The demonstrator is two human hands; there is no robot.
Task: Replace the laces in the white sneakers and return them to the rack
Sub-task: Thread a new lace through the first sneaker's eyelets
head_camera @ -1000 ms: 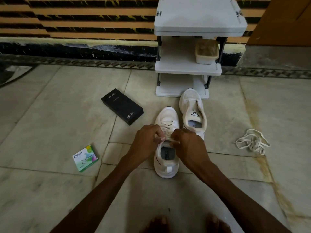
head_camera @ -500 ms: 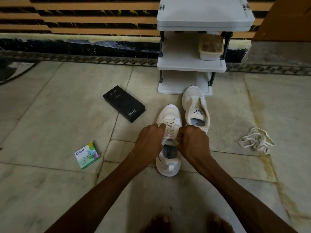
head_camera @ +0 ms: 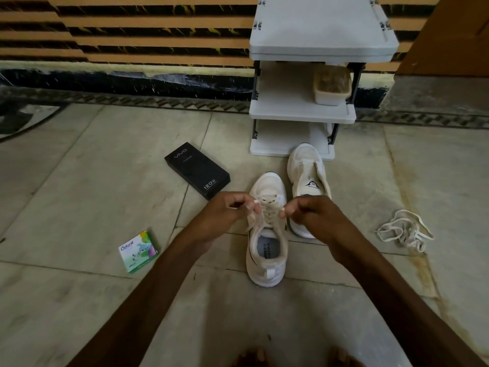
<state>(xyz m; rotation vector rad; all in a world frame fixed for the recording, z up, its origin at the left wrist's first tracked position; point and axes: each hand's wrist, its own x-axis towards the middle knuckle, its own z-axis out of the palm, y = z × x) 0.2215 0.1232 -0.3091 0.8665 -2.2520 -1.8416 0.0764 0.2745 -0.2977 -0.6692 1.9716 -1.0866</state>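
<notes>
Two white sneakers stand on the floor in front of a white rack (head_camera: pixel 301 112). The near sneaker (head_camera: pixel 267 250) has a cream lace (head_camera: pixel 268 210) threaded through its eyelets. My left hand (head_camera: pixel 225 210) pinches the lace's left end, which hangs down beside the shoe. My right hand (head_camera: pixel 315 213) pinches the right end. Both hands hover over the shoe's laced part, a little apart. The far sneaker (head_camera: pixel 308 176) stands unlaced with its tongue lifted, toe against the rack's bottom shelf.
A loose pile of laces (head_camera: pixel 404 230) lies on the floor to the right. A black phone box (head_camera: pixel 197 173) and a small green box (head_camera: pixel 139 251) lie to the left. A lidded tub (head_camera: pixel 332 87) sits on the rack's middle shelf. My toes show at the bottom edge.
My hands were close together over the shoe's top eyelets. They have moved apart and slightly toward the toe, each drawing a lace end outward.
</notes>
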